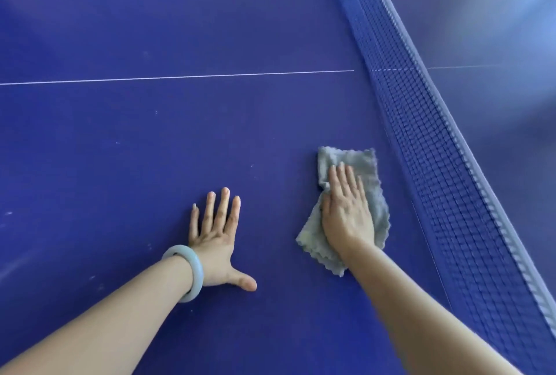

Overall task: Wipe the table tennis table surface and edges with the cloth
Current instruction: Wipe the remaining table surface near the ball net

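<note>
Right hand [346,209] presses a grey cloth [371,170] flat beside the net [436,149], left hand [215,236] splayed on the blue table [150,29]; specks remain, edges unseen.

1. Right hand [346,209] lies flat on the cloth [355,170], which lies on the table [150,140].
2. Left hand [215,236] lies flat on the table, left of the cloth (apart from it).
3. The net [436,149] runs near to far, right of the cloth.
4. A line [180,76] crosses the table beyond both hands.

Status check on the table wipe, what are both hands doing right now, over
Right hand flat on grey cloth, pressing it to the blue table. Left hand flat on bare surface, fingers spread. Net close on the right of the cloth.
</note>
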`<state>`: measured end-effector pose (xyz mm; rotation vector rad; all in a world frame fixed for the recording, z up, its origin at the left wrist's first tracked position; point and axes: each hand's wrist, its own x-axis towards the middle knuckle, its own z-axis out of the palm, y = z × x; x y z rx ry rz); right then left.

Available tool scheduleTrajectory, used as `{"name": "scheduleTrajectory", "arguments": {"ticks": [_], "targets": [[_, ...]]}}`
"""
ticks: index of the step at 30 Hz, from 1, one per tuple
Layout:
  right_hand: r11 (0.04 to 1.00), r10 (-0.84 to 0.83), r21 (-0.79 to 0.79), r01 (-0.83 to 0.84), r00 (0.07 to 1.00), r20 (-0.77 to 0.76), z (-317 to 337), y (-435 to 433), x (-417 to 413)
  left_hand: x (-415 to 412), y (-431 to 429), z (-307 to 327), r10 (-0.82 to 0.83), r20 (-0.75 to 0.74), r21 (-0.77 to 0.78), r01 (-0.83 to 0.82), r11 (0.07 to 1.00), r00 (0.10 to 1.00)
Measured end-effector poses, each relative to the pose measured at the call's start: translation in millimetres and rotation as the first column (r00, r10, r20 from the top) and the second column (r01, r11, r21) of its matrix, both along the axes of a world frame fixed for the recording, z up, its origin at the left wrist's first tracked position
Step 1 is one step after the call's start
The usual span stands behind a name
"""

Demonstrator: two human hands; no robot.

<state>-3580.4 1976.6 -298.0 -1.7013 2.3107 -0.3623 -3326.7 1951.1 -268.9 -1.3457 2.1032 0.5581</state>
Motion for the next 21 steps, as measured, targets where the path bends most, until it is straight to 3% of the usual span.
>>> {"name": "scheduleTrajectory", "arguments": {"ticks": [3, 5, 6, 8, 10, 12, 13, 15, 17, 19, 21], "targets": [[0.921, 0.389, -0.022, -0.39, 0.92, -0.046, -7, 57, 43, 0, 1, 0, 0.005, -0.011, -0.006, -0.005, 1.0, 1.0], [0.896, 0.443, -0.01, -0.444, 0.895, -0.042, -4, 68, 22, 1, 1, 0, 0.003, -0.013, -0.015, -0.003, 1.0, 1.0], [0.927, 0.373, -0.019, -0.375, 0.926, -0.056, -3, 60, 4, 2, 1, 1, 0.001, -0.015, -0.013, -0.002, 1.0, 1.0], [0.997, 0.077, 0.005, -0.077, 0.996, -0.045, 2, 29, -31, 3, 1, -2, 0.005, -0.038, -0.02, -0.006, 1.0, 0.999], [0.981, -0.19, 0.037, 0.192, 0.981, -0.042, 3, -17, -47, 4, 1, -4, 0.006, -0.061, -0.029, -0.008, 1.0, 0.998], [0.974, -0.221, 0.045, 0.222, 0.975, -0.03, 6, -52, -23, 4, 1, -4, 0.004, -0.069, -0.033, -0.006, 0.999, 0.998], [0.989, -0.142, 0.026, 0.142, 0.99, 0.006, 7, -60, -1, 5, 1, -5, 0.006, -0.076, -0.038, -0.009, 0.999, 0.997], [0.976, 0.209, -0.073, -0.207, 0.978, 0.023, 2, -46, 49, 6, 2, -5, 0.007, -0.092, -0.05, -0.012, 0.999, 0.996], [0.843, 0.529, -0.087, -0.531, 0.847, -0.041, -5, 5, 78, 7, 2, -5, 0.008, -0.106, -0.047, -0.013, 0.999, 0.994], [0.8, 0.599, -0.035, -0.6, 0.8, -0.036, -6, 44, 62, 7, 2, -7, 0.013, -0.123, -0.062, -0.021, 0.998, 0.992], [0.868, 0.494, -0.03, -0.496, 0.868, -0.045, -3, 46, 22, 7, 3, -7, 0.016, -0.133, -0.067, -0.025, 0.997, 0.991]]}}
